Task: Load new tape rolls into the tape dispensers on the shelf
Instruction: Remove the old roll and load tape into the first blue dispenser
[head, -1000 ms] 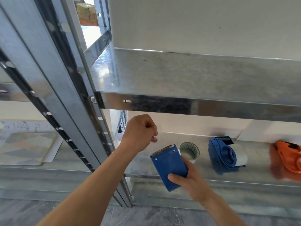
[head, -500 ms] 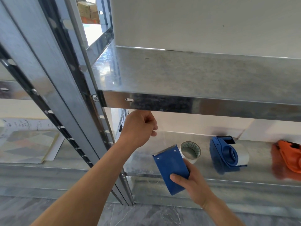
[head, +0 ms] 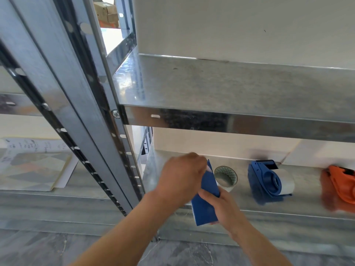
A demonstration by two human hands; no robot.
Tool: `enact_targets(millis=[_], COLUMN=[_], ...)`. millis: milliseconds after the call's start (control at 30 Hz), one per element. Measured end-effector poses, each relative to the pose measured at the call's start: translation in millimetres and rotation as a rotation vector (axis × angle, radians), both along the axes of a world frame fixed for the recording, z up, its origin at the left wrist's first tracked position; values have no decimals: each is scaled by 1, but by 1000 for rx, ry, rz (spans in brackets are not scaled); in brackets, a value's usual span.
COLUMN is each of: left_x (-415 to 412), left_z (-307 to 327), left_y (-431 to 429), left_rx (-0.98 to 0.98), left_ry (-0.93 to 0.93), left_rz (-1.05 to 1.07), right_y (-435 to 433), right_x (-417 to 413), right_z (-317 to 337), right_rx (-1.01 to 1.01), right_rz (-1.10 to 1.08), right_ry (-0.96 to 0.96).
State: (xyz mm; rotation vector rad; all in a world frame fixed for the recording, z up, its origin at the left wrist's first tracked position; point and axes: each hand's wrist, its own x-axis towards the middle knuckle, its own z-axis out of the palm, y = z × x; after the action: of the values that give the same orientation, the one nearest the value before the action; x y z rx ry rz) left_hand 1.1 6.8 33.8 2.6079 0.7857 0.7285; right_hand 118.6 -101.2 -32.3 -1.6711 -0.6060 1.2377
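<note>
My right hand (head: 221,205) grips a blue tape dispenser (head: 206,200) in front of the lower shelf (head: 269,205). My left hand (head: 180,179) is curled at the dispenser's top edge, where a bit of clear tape shows by the fingertips; the fingers' hold is blurred. Behind the dispenser a loose tape roll (head: 225,177) stands on the shelf. To its right sits a second blue dispenser (head: 269,181) with a white roll in it. An orange dispenser (head: 340,184) lies at the far right.
A bare metal shelf (head: 230,89) juts out above the hands. Slotted steel uprights (head: 82,112) run down the left. Papers and a patterned board (head: 34,166) lie on the neighbouring shelf at left. Cardboard boxes (head: 106,12) sit high up. Grey marble floor is below.
My left hand dropped from up near the upper shelf's lip onto the dispenser's top edge. The dispenser turned more edge-on in my right hand.
</note>
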Motion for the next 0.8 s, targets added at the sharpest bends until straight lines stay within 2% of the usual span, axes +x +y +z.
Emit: enact_targets(millis=[100,167,267,567,800], left_x=[-1,-3,-8,-12,-16], left_z=[-36,-50,-53,-60,-63], left_y=[-14,-12,-10,-7,-12], left_rx=[215,293,357,369,188], left_ry=[-13,-90,-82,-45,-88], left_rz=[-58,-45,-18,30,62], right_y=[4,5,9,25,29], right_x=[-3,-5,-8,-18,-12], right_z=[8,12,17,25,20], right_rx=[-29,-40,-28,-52,-101], right_rz=[-47,-103,-155,-168,-227], right_ry=[102,176,206,77,64])
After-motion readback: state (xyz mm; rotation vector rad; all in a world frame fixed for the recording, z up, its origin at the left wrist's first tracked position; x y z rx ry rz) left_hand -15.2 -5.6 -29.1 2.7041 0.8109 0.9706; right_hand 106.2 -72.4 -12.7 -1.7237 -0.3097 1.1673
